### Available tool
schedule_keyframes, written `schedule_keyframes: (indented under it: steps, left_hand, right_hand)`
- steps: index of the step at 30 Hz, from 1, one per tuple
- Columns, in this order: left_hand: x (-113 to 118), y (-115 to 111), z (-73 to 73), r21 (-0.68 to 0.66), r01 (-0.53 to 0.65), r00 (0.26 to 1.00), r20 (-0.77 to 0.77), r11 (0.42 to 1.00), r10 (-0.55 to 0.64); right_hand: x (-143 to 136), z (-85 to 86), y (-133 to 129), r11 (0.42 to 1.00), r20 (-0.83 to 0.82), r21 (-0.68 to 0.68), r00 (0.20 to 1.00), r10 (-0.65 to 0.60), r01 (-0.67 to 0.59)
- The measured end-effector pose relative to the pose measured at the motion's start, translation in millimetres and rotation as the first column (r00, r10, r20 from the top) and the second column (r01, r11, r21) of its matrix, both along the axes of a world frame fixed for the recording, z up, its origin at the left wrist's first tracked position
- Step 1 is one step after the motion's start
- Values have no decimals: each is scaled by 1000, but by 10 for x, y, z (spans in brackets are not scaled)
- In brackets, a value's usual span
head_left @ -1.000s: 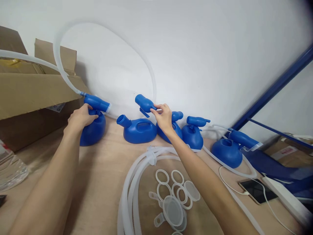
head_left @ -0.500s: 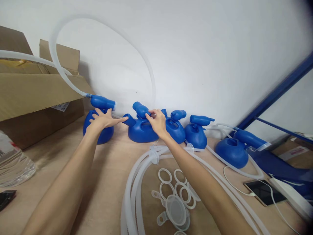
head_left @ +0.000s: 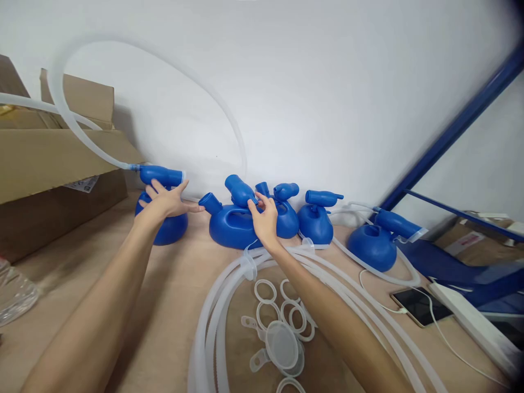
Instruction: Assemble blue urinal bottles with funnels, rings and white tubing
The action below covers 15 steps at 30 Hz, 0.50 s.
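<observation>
My right hand [head_left: 264, 218] pinches the thin tip of a blue funnel-shaped plastic piece [head_left: 239, 190]. This piece tilts over a blue plastic bottle [head_left: 223, 230] that has a loop handle and an angled neck; whether the two touch I cannot tell. My left hand [head_left: 166, 201] is open, its fingers spread in front of the leftmost blue bottle [head_left: 174, 229]. Above that hand, another blue funnel-shaped piece [head_left: 161, 176] is joined to a long translucent hose [head_left: 59, 90]. The left thumb reaches toward the middle bottle's neck.
More blue bottles [head_left: 315, 226] with funnel pieces line the wall. Coiled hose [head_left: 208, 322] surrounds loose white rings [head_left: 265, 291] and translucent caps [head_left: 282, 344]. A cardboard box [head_left: 61, 153] stands left, a clear plastic container [head_left: 14, 292] below it. A phone [head_left: 420, 305] with cable lies right.
The view has turned slightly right. The blue funnel-shaped piece in my right hand has come up a little and shifted right over its bottle. My left hand stays spread.
</observation>
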<state>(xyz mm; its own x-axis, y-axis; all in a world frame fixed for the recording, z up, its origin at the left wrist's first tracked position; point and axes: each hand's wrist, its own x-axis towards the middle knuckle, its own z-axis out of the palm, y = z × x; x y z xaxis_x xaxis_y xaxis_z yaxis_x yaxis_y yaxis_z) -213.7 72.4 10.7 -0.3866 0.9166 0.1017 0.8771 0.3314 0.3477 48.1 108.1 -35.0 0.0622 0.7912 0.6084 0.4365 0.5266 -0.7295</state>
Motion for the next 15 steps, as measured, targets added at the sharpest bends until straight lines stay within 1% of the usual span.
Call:
schedule_keyframes:
  steps: [1,2,3,4,6,7,8,9,12,15]
  left_hand:
    - [21,-6,22,12,-14,999,-46,1000,15]
    - [41,-5,34,29,14,995,-100,999,-11]
    - [58,5,35,44,98,985,-146,994,-91]
    - [69,22,23,47,215,964,-172,975,-205]
    - [78,68,-26,42,431,893,-164,901,-420]
    - [79,91,-57,45,491,864,-152,870,-479]
    - [81,109,-85,51,511,854,-145,858,-500]
    - [85,122,-108,59,504,858,-144,862,-492]
    - [122,118,-132,86,446,890,-153,891,-430]
    - [191,74,-114,101,385,917,-153,917,-368]
  right_hand:
    - [-2,-53,13,1000,-56,-25,998,1,-3]
    - [-7,-97,32,998,-112,-53,994,13,-19]
    - [-13,-131,58,996,-165,-81,986,29,-43]
    - [-18,-155,89,992,-211,-106,976,45,-69]
    - [-19,-180,161,983,-270,-144,960,73,-115]
    - [-13,-183,197,979,-280,-155,956,82,-130]
    - [1,-180,231,977,-280,-162,956,88,-137]
    - [23,-173,262,976,-274,-167,957,90,-140]
    - [141,-120,318,975,-230,-174,968,97,-139]
    - [310,-29,299,981,-135,-161,987,90,-111]
